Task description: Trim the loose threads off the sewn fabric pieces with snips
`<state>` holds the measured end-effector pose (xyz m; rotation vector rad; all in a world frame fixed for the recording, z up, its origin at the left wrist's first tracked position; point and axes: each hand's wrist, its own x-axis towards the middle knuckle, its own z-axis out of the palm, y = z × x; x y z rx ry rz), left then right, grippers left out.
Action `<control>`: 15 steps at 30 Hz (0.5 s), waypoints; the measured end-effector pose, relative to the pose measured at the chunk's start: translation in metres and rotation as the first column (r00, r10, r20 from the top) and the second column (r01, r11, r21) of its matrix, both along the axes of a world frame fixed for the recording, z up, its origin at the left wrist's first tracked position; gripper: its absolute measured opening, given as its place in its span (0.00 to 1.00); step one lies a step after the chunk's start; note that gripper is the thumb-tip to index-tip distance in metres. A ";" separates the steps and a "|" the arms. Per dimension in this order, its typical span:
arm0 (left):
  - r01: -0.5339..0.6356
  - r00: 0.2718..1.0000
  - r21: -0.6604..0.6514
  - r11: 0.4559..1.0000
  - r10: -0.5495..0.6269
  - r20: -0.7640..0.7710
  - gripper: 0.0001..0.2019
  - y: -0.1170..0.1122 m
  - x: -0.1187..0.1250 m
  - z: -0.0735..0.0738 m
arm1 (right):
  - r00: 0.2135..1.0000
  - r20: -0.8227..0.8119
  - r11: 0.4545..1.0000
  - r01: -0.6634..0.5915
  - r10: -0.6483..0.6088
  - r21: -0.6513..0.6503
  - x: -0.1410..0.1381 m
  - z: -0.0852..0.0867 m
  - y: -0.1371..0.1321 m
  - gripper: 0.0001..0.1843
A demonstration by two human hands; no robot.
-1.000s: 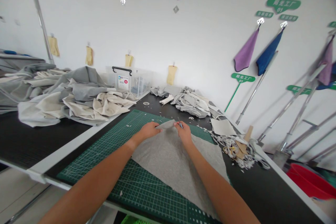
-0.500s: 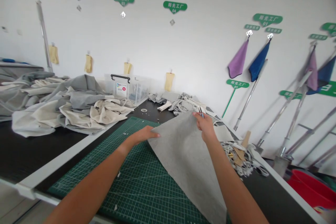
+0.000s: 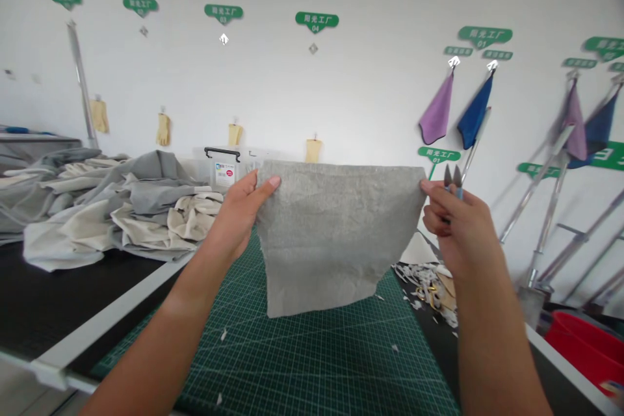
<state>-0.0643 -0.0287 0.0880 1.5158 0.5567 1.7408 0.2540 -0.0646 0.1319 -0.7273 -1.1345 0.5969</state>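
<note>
A piece of grey felt-like cloth [image 3: 336, 234] hangs in the air above the green cutting mat [image 3: 312, 357], its lower edge ragged. My left hand [image 3: 238, 208] pinches its upper left corner, thumb on top. My right hand [image 3: 455, 224] grips the upper right corner. The same hand also holds small thread snips [image 3: 452, 182] with blue grips, their steel tips pointing up. Part of the snips is hidden by my fingers. Both forearms reach forward over the mat.
A large heap of grey and cream fabric [image 3: 117, 208] lies on the black table at left. Behind it stands a transparent plastic box [image 3: 224, 169] with a black handle. Fabric scraps [image 3: 429, 286] lie right of the mat, and a red basin [image 3: 585, 344] sits on the floor at right.
The grey cloth has been lifted off the mat and now hangs stretched between both hands. My hands have risen and spread apart, and the view has tilted upward.
</note>
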 end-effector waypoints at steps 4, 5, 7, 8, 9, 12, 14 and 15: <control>-0.018 0.999 -0.007 1.000 0.018 -0.030 0.24 -0.027 -0.011 0.026 | 0.996 0.090 1.000 -0.026 0.027 -0.007 0.006 0.007 -0.022 0.10; -0.017 0.999 -0.022 1.000 0.016 -0.046 0.24 -0.027 -0.013 0.028 | 0.991 0.128 0.999 -0.026 0.030 -0.033 0.008 0.007 -0.024 0.10; -0.005 0.997 -0.064 0.998 0.000 -0.078 0.24 -0.017 -0.015 0.024 | 0.973 0.224 0.993 -0.022 0.048 -0.117 0.013 0.004 -0.021 0.11; 0.007 0.995 -0.091 0.996 -0.015 -0.095 0.25 -0.008 -0.016 0.018 | 0.959 0.276 0.986 -0.017 0.063 -0.166 0.016 0.001 -0.016 0.12; 0.019 0.993 -0.122 0.992 -0.033 -0.113 0.25 0.003 -0.015 0.010 | 0.941 0.328 0.976 -0.012 0.084 -0.215 0.018 -0.002 -0.009 0.13; 0.038 0.984 -0.228 0.973 -0.077 -0.163 0.23 0.042 -0.013 -0.027 | 0.878 0.451 0.938 0.009 0.159 -0.347 0.026 -0.020 0.021 0.17; -0.027 0.980 -0.288 0.957 -0.031 -0.194 0.22 0.070 -0.012 -0.060 | 0.852 0.481 0.904 0.019 0.209 -0.427 0.030 -0.036 0.044 0.20; -0.062 0.974 -0.313 0.948 -0.011 -0.225 0.21 0.082 -0.012 -0.076 | 0.839 0.488 0.886 0.013 0.243 -0.463 0.031 -0.044 0.055 0.21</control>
